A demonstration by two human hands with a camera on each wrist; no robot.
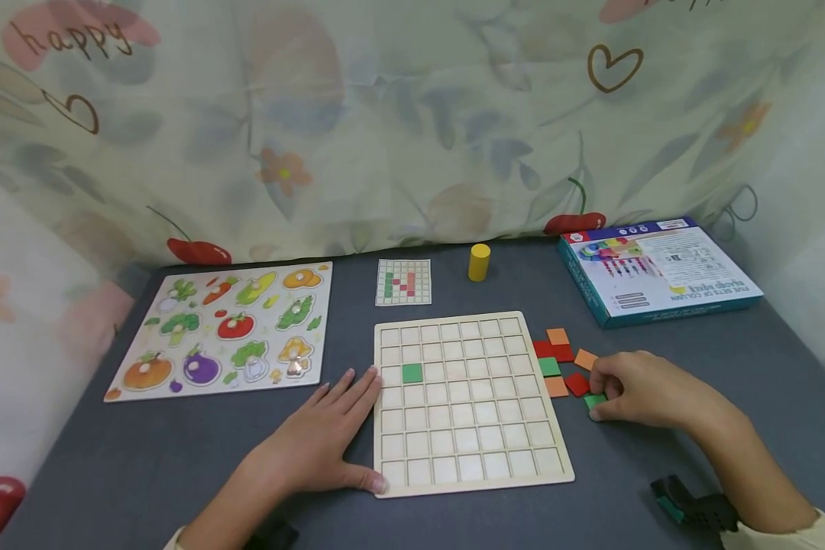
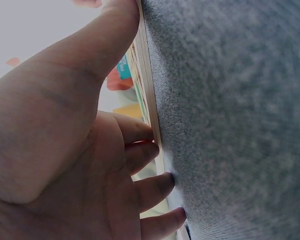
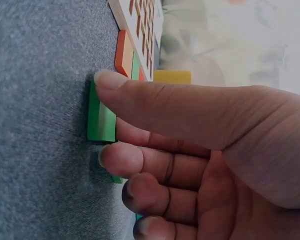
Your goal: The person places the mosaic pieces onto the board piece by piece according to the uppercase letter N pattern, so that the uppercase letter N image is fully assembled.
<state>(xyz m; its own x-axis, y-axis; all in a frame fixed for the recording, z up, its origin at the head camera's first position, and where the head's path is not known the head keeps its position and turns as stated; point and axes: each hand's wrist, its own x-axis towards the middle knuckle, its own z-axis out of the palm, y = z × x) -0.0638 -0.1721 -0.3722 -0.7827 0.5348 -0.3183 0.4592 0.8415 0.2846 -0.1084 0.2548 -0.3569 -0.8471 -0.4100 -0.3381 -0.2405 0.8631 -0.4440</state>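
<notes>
This looks like a play corner, maybe in a home, but I can't tell for sure. The grid board [image 1: 455,372] lies on a gray bench [image 1: 351,317]. Behind the board hangs a big cloth [image 1: 399,114] with hearts, flowers, red cherries and the word "happy". A vegetable puzzle [image 1: 208,340] lies left of the board. A box [image 1: 667,271] with colorful toy pictures lies right of it, farther back.

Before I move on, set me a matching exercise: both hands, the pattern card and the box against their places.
1. Left hand
2. Right hand
3. Pattern card
4. Box

A. Between the vegetable puzzle and the yellow cylinder
B. Against the left edge of the grid board
C. Far right corner of the table
D. Thumb on a green tile

Pairs: 1-B, 2-D, 3-A, 4-C
</notes>
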